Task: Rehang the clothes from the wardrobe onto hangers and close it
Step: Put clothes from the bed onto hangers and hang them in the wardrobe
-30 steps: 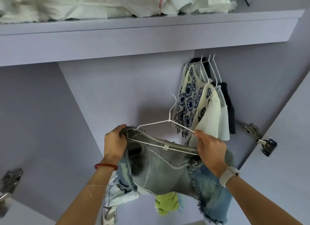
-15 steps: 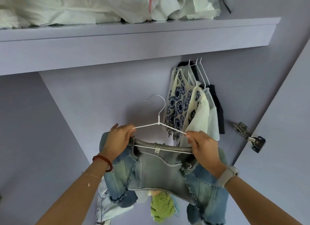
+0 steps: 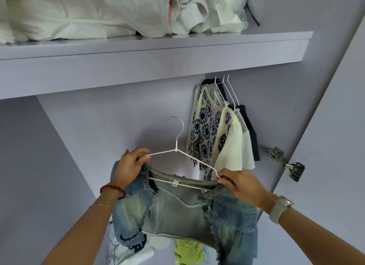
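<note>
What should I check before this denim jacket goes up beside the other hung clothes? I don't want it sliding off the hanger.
1. Left hand holds the left end of the white hanger: ok.
2. Right hand pinches the hanger's right end: ok.
3. Denim jacket sits on both hanger shoulders: cannot tell, the hands cover the ends.
4. Hanger hook is free and upright: ok.
5. Room left of the hung clothes: ok, bare back panel shows there.
6. Rail to hook onto: cannot tell, the shelf hides it.
</note>
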